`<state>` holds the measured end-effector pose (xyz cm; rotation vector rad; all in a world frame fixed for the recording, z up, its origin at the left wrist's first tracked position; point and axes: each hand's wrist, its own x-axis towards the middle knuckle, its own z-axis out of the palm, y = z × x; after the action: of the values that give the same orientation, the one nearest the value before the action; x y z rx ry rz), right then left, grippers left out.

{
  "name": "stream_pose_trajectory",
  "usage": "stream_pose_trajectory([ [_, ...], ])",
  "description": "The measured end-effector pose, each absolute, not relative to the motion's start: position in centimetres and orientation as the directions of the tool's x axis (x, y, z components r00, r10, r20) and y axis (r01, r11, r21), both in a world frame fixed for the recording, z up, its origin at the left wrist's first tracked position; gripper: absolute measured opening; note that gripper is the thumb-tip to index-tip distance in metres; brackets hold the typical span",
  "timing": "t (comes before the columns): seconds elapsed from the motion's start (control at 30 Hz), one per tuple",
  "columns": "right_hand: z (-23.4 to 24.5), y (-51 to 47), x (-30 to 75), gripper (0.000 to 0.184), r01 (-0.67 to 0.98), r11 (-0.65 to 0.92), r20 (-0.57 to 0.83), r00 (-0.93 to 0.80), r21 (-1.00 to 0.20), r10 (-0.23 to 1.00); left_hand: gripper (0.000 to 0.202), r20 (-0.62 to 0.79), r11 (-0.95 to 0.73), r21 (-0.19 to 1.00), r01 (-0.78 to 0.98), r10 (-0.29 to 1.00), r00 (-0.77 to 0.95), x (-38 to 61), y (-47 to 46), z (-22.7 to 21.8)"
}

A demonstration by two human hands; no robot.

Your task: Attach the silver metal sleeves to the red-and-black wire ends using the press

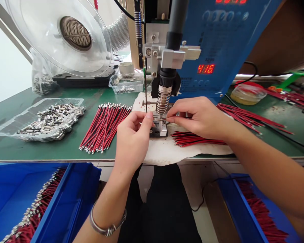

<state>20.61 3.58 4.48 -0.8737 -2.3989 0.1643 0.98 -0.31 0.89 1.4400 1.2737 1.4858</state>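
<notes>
My left hand (133, 136) is pinched closed at the small metal fixture (160, 128) under the soldering head (164, 98), thumb and forefinger pressed on a small part I cannot make out. My right hand (200, 116) is also pinched, its fingertips meeting the fixture from the right, holding something too small to name. A bundle of red-and-black wires (105, 126) lies left of my left hand. More red wires (195, 138) lie on the white cloth (164, 152) under my right hand.
A clear bag of metal terminals (49, 119) lies at the left on the green table (78, 98). Blue bins (66, 199) (243, 209) with finished wires stand below the table edge. A blue machine (218, 40) with red displays, a clear hood (60, 33) and a small tray (125, 84) stand behind.
</notes>
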Motion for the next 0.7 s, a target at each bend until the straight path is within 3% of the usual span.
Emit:
stream_pose_trajectory([
  [0.7,4.18,3.62,20.68,0.011,0.534,0.807,0.525,-0.624,-0.253,0.578,0.027,0.276,-0.251,0.955,0.157,0.947,-0.165,1.11,-0.48,1.31],
])
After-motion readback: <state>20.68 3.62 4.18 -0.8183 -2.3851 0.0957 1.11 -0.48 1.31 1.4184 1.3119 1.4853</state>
